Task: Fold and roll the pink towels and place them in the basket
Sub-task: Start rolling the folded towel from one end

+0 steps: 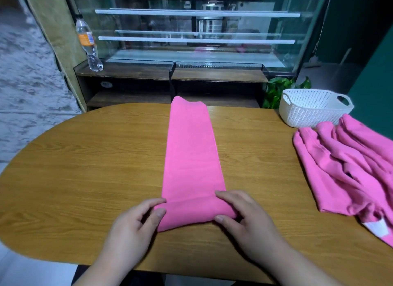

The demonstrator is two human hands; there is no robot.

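A pink towel [191, 149], folded into a long narrow strip, lies down the middle of the wooden table [85, 168], its far end hanging past the back edge. The near end is curled over into a short roll. My left hand [136, 222] pinches the roll's left end between thumb and fingers. My right hand [242, 215] grips the right end the same way. A heap of loose pink towels [348, 168] lies at the right. The white perforated basket [312, 107] stands behind the heap at the table's far right corner, with nothing visible inside it.
A glass display case [191, 34] stands behind the table, with a plastic water bottle [88, 43] on its ledge at the left. A green plant [276, 90] sits left of the basket. A white tag [376, 227] shows on the heap's near edge.
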